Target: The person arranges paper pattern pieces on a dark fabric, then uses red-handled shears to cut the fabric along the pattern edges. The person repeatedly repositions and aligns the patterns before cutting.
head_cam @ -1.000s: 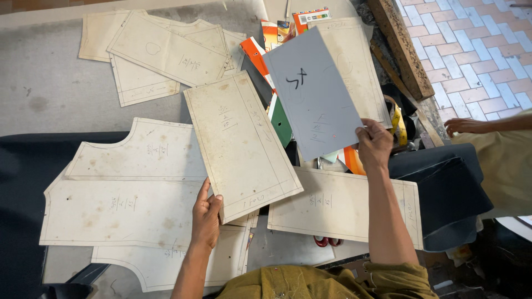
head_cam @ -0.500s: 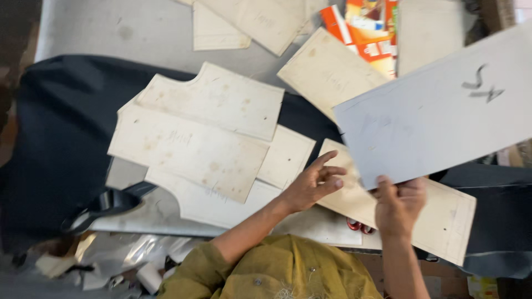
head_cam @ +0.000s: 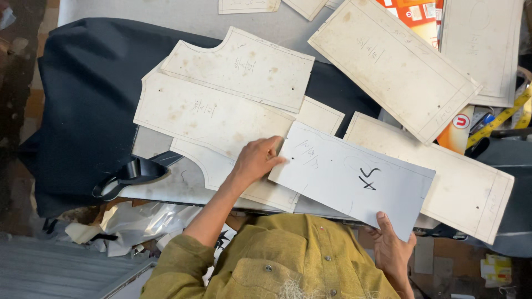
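Note:
A grey cardboard sheet [head_cam: 349, 180] with pen marks lies flat over cream pattern pieces [head_cam: 213, 113] in front of me. My right hand [head_cam: 390, 246] grips its near right corner, thumb on top. At its left edge rests my left hand [head_cam: 257, 160], fingertips on the sheet and palm over the cream pieces beneath. The cream pieces overlap one another on a dark navy fabric [head_cam: 83, 111] spread over the table. A long rectangular cream piece [head_cam: 393, 66] sits farther back, and another [head_cam: 471, 188] shows under the grey sheet's right end.
A yellow measuring tape [head_cam: 499, 119] and an orange printed package [head_cam: 415, 11] lie at the back right. A black strap [head_cam: 130, 171] curls at the table's near edge, above crumpled plastic and scraps [head_cam: 133, 221]. My mustard shirt [head_cam: 288, 260] fills the bottom.
The grey sheet has come down from the right and now lies flat over the pattern pieces. My left hand has moved to its left edge. The view has dropped toward me.

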